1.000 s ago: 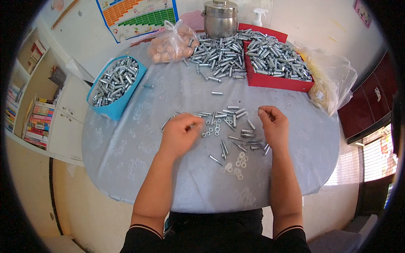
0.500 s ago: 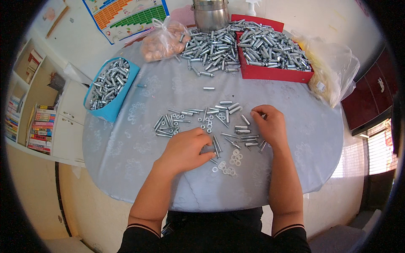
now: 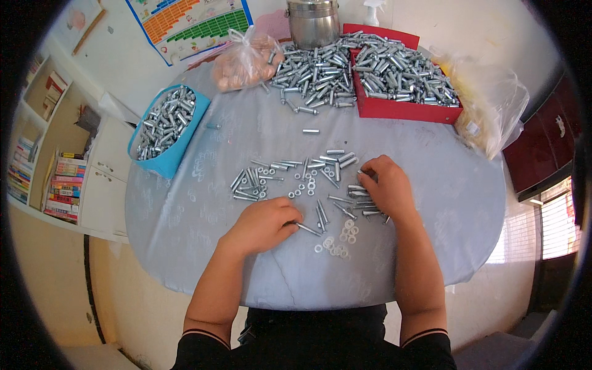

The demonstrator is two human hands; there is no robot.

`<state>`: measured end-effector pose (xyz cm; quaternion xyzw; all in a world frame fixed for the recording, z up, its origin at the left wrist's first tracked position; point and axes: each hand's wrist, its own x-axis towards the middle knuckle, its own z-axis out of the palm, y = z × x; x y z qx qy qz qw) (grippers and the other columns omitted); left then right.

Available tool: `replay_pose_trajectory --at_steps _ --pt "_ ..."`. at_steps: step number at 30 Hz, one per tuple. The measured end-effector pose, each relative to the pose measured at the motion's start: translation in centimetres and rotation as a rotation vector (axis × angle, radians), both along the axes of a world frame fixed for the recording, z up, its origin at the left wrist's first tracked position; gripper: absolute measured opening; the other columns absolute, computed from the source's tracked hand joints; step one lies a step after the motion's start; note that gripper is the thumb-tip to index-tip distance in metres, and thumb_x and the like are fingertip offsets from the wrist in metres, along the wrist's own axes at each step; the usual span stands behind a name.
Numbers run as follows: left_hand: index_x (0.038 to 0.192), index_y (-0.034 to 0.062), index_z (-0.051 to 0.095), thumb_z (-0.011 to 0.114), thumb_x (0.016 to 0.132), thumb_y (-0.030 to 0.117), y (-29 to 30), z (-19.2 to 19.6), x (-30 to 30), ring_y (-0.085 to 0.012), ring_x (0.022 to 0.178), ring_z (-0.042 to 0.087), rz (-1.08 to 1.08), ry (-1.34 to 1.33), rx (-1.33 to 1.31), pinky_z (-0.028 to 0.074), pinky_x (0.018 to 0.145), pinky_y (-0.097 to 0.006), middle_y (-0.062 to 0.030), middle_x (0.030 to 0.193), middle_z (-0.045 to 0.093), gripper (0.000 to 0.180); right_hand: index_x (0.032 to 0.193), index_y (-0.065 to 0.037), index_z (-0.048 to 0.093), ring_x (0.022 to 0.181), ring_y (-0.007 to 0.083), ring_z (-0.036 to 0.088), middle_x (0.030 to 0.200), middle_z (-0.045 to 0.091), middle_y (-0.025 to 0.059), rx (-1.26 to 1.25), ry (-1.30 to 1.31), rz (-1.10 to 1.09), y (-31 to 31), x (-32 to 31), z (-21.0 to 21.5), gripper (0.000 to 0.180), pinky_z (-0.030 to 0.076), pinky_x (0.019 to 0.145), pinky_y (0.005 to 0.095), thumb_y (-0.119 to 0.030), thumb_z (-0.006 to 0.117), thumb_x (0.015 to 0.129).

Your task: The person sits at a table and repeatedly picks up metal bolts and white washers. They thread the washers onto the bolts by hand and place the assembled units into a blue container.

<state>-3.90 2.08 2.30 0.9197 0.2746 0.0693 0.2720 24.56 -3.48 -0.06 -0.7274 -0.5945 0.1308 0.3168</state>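
Observation:
My left hand (image 3: 264, 223) pinches a thin silver bolt (image 3: 309, 230), its shaft sticking out to the right, low over the cloth. My right hand (image 3: 390, 186) is closed at the fingertips on a short metal sleeve (image 3: 361, 172), mostly hidden by the fingers. More sleeves (image 3: 356, 187) and bolts lie just under and beside that hand. Between the hands are two loose bolts (image 3: 322, 213) and a scatter of pale flat washers (image 3: 338, 249). Farther off lie small nuts (image 3: 310, 185) and a cluster of bolts (image 3: 246, 180). Several sleeves (image 3: 337, 161) rest near the middle.
A blue bin (image 3: 165, 165) full of metal anchors stands at left. At the back are a red box (image 3: 410, 110) of anchors, a loose heap (image 3: 317, 74), a knotted bag (image 3: 243, 66), a steel pot (image 3: 313, 24) and another plastic bag (image 3: 490, 117). Grey cloth covers the round table (image 3: 185, 246).
My left hand has drawn slightly back, and a bolt now shows in its fingers. My right hand's fingertips have come down onto the sleeve that lay beside them.

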Motion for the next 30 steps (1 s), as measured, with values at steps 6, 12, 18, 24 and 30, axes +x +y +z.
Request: replay_pose_trajectory --at_steps 6,12,18,24,30 --pt "0.095 0.0035 0.066 0.067 0.085 0.005 -0.1 2.5 1.3 -0.0108 0.067 0.059 0.378 -0.398 -0.259 0.049 0.062 -0.027 -0.0039 0.081 0.066 0.011 0.105 -0.004 0.066 0.078 0.0185 0.062 0.095 0.066 0.0084 0.058 0.525 0.073 -0.6 -0.3 1.3 0.022 0.05 0.073 0.0288 -0.002 0.067 0.083" --pt "0.1 0.0007 0.063 0.064 0.087 0.0 1.2 -2.0 3.2 -0.0078 0.067 0.058 0.429 -0.846 -0.697 0.047 0.058 -0.022 -0.0075 0.089 0.069 0.012 0.105 -0.001 0.066 0.081 0.0164 0.062 0.097 0.065 0.01 0.159 0.448 0.186 -1.1 -2.0 1.8 0.023 0.05 0.073 0.0276 0.002 0.066 0.082" --pt "0.101 0.0006 0.063 0.064 0.087 0.0 1.5 -2.5 3.4 -0.008 0.066 0.058 0.424 -0.88 -0.736 0.048 0.058 -0.022 -0.0082 0.089 0.069 0.014 0.102 -0.001 0.067 0.081 0.0185 0.062 0.097 0.065 0.0108 0.174 0.449 0.251 -0.9 -2.9 1.7 0.021 0.051 0.072 0.0291 0.003 0.066 0.081" --pt "0.101 0.0006 0.063 0.063 0.088 0.0 1.4 -2.7 3.5 -0.0078 0.065 0.058 0.368 -0.864 -0.755 0.048 0.057 -0.021 -0.0083 0.089 0.069 0.013 0.101 0.0 0.067 0.085 0.0206 0.064 0.098 0.066 0.0117 0.195 0.456 0.28 -0.7 -3.4 1.3 0.022 0.052 0.073 0.0298 0.005 0.066 0.08" --pt "0.102 0.0008 0.063 0.062 0.088 0.0 1.0 -2.8 3.8 -0.0076 0.064 0.058 0.369 -0.847 -0.764 0.048 0.056 -0.021 -0.008 0.089 0.069 0.014 0.1 0.0 0.068 0.086 0.0237 0.065 0.098 0.066 0.0126 0.19 0.459 0.319 -0.8 -3.6 1.5 0.022 0.052 0.075 0.0307 0.006 0.066 0.079"
